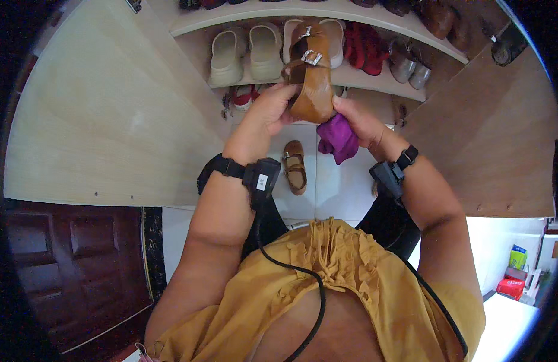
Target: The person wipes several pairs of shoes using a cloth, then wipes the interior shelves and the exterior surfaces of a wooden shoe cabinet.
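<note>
A brown leather shoe [319, 90] with two glittery buckled straps is raised in front of the shoe cabinet, its toe end towards the shelves or away from them, I cannot tell which. My left hand [275, 106] grips its left side. On the other side, my right hand [359, 118] has its thumb at the shoe's edge and also holds a crumpled purple cloth [338, 139], which hangs below the shoe. A matching brown strapped shoe [295, 168] stands on the tiled floor beneath, between my legs.
Cream clogs [266, 53], red shoes [366, 49] and clear-looking shoes [410, 69] stand on the cabinet shelf [356, 80]. Open cabinet doors flank me, the left door [107, 117] and the right door [491, 135]. A black cable [322, 289] runs across my chest.
</note>
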Tool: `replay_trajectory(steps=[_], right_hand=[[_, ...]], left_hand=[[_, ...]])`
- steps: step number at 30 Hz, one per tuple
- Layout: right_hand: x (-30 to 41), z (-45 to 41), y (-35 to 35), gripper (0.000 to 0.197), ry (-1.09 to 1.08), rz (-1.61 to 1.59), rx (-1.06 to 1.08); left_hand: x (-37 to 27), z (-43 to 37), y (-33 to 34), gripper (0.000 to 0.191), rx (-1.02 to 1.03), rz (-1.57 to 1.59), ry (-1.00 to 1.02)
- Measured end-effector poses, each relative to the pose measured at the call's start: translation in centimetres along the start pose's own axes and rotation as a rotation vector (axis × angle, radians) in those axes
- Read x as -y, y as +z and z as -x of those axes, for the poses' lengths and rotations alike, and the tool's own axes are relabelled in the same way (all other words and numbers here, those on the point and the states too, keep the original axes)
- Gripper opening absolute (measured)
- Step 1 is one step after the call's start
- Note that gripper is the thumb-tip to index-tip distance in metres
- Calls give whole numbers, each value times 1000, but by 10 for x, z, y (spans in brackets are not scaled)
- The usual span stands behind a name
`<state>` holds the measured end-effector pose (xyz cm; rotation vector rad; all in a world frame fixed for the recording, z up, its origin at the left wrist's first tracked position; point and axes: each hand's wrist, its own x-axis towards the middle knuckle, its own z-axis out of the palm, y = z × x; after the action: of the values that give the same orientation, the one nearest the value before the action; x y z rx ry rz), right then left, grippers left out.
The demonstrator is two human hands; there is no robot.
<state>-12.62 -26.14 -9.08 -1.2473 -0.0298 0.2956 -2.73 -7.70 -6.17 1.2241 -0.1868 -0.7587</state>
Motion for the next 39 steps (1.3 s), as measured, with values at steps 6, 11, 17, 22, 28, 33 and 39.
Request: replay_trajectory(steps=[6,11,17,22,28,33,39], right_hand=[[14,10,-4,55,43,131,83],[37,12,-16,44,48,315,-112],[63,32,22,31,-755,566,-715],[48,22,19,38,-886,1128,-397],[43,19,35,36,-762,1265,-434],[25,23,40,34,-765,1266,-274],[30,26,55,33,-774,1212,-227]], left_hand=[[9,-1,0,32,170,142,12],[-1,14,19,31,-78,176,75],[5,3,14,33,-1,160,84],[20,-11,18,28,-37,-18,78],[32,-26,0,22,-114,181,22],[25,-28,3,26,-251,363,22],[22,-27,-2,29,-233,413,-45]])
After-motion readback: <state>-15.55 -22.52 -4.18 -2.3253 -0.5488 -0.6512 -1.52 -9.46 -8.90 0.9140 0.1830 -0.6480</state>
